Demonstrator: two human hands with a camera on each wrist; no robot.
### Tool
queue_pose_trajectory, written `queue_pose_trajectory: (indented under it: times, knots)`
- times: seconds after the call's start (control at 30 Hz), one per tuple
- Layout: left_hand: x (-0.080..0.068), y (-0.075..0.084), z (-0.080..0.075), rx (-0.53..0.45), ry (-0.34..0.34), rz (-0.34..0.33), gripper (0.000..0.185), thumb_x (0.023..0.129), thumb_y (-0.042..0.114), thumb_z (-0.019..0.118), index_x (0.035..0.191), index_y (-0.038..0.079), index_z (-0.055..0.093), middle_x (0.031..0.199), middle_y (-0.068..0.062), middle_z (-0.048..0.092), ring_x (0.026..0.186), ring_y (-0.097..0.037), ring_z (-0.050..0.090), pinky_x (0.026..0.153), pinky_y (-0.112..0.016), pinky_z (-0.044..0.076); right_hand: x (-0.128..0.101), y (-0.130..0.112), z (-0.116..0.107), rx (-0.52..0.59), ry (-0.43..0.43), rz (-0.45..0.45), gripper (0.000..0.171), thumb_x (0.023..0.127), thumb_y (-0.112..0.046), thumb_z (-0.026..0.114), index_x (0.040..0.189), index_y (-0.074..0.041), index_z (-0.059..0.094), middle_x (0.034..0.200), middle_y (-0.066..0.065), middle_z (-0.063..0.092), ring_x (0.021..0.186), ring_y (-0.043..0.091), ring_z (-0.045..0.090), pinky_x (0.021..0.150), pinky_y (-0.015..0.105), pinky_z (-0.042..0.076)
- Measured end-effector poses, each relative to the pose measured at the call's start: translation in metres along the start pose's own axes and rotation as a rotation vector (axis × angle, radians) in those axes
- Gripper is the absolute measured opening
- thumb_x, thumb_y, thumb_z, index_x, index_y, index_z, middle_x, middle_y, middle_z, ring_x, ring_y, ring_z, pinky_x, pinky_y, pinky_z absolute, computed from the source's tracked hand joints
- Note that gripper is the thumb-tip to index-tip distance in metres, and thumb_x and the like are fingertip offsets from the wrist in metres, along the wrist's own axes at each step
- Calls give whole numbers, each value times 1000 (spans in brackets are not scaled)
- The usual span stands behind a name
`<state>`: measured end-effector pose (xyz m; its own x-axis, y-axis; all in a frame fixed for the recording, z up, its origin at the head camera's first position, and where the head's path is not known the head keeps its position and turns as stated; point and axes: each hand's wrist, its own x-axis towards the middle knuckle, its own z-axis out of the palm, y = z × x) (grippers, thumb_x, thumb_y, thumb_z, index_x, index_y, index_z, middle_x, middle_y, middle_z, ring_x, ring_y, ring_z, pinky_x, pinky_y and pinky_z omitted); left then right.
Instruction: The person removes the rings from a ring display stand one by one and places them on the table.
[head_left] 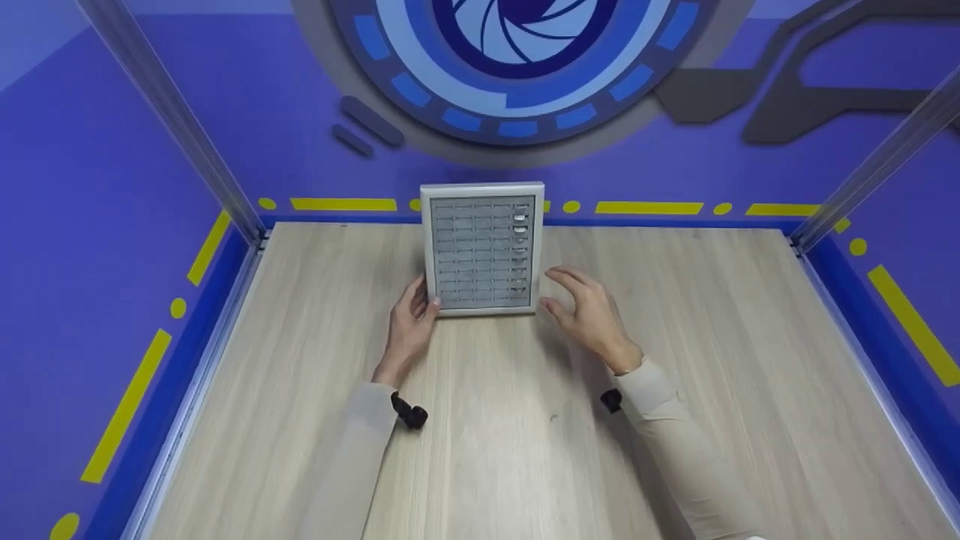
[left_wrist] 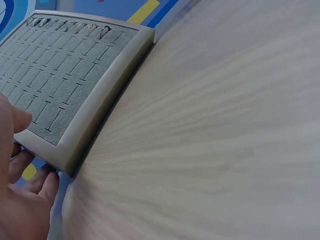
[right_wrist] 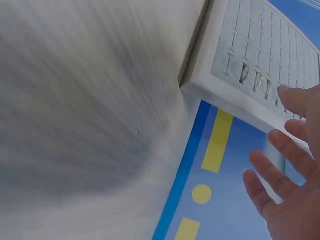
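A ring display tray (head_left: 484,251) with a pale frame and a grey slotted pad stands upright on the table, leaning slightly back. Several rings (head_left: 519,240) fill most of its right-hand column; the other columns show bare slots. My left hand (head_left: 410,322) grips the tray's lower left edge, thumb at the front and fingers round the side and behind. Just off the right edge, my right hand (head_left: 589,311) is held with thumb and fingers spread, holding nothing. In the right wrist view its fingers (right_wrist: 295,152) are apart and overlap the tray's edge.
The wooden table (head_left: 480,450) runs back to a blue printed wall (head_left: 637,172) close behind the tray. Metal posts (head_left: 180,120) stand at the back corners, with side panels left and right. A small black camera (head_left: 411,412) sits on the left wrist.
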<state>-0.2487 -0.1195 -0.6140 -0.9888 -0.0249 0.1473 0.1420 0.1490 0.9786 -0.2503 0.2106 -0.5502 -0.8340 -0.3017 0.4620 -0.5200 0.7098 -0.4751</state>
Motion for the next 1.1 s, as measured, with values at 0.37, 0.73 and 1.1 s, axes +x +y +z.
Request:
queue_pose_trajectory:
  times: [0.37, 0.73, 1.1]
  knots:
    - [-1, -8, 1, 17, 10, -23, 60, 109, 8, 60, 165, 7, 37, 165, -16, 47, 148, -33, 52, 125, -42, 46, 3, -8, 23, 49, 2, -33, 33, 94, -5, 82, 125, 1, 76, 126, 14, 74, 119, 34, 71, 107, 48, 60]
    - [1, -15, -4, 46, -25, 1, 59, 112, 15, 58, 166, 5, 36, 163, -17, 48, 148, -33, 52, 124, -40, 47, 7, -9, 44, 45, 57, -35, 19, 96, -2, 78, 115, -3, 82, 115, 11, 76, 109, 30, 74, 98, 42, 64]
    - [-1, -16, -4, 67, -20, -1, 58, 112, 17, 59, 165, 10, 39, 164, -14, 50, 147, -30, 54, 123, -36, 47, 11, -11, 57, 56, 110, -27, 15, 96, 2, 76, 109, -1, 82, 108, 11, 75, 102, 29, 74, 93, 41, 65]
